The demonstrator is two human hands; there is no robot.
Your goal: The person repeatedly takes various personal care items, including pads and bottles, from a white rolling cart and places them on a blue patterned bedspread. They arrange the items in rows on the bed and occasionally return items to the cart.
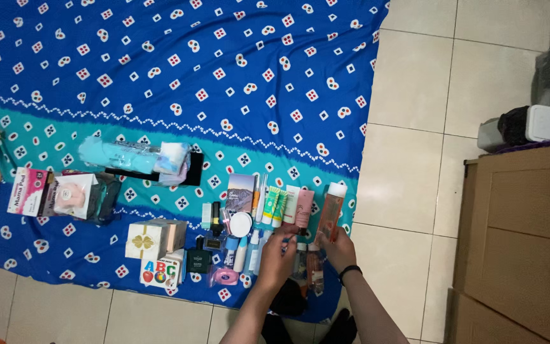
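Orange bottle (331,213): tall, translucent, white cap at its far end; lies on the blue patterned cloth (160,64), at the right end of the row of toiletries.
Right hand (338,250): fingers curled around the near end of the orange bottle; a black band sits on the wrist.
Left hand (279,258): fingers bent, tips at a small item just near the pink tube; what it pinches is too small to tell.
Pink tube (304,207): just left of the orange bottle, cap toward the hands.
Tubes: two green ones (274,205) and one white tube (291,202) side by side, left of the pink one.
Flat box (240,193): picture of mountains on its face, left of the tubes.
Round white jar (240,224): one, near the flat box.
Dark perfume bottle (199,260): squarish, near edge of the cloth.
White gift box (142,241): one, gold clover mark.
Letter box (160,272): coloured letters, nearest the floor.
Pink-and-white boxes (28,191): two, far left.
Wooden cabinet (523,242): right side, on the tiled floor (415,95).
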